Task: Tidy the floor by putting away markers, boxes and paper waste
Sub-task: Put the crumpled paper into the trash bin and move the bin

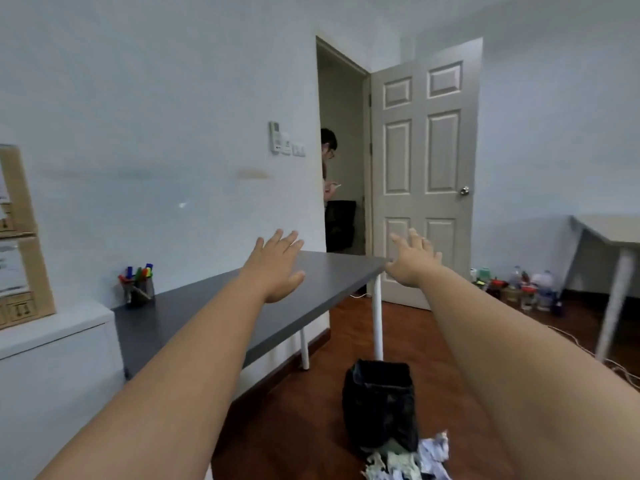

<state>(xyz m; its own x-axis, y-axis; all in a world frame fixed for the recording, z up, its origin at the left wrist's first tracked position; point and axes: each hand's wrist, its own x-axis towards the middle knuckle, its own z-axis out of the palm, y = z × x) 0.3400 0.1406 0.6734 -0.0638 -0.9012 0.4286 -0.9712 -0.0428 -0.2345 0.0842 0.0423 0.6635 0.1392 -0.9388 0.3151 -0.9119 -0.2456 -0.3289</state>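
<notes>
Both hands' fingers spread, holding nothing, black bin (379, 403) below, crumpled paper (412, 460) beside it

Dark grey table (311, 292) with white legs, along left wall. On it, near wall: clear holder (140, 291) with coloured markers (138, 273) standing upright. White cabinet (55, 344) just beside table, at left; two cardboard boxes (17, 237) stacked on top. Brown wooden floor (446, 337): black bin (380, 403) near table leg, crumpled paper waste (412, 460) touching bin front. Bottles and jars (519, 287) on floor by far wall, beside second white table (609, 233).
</notes>
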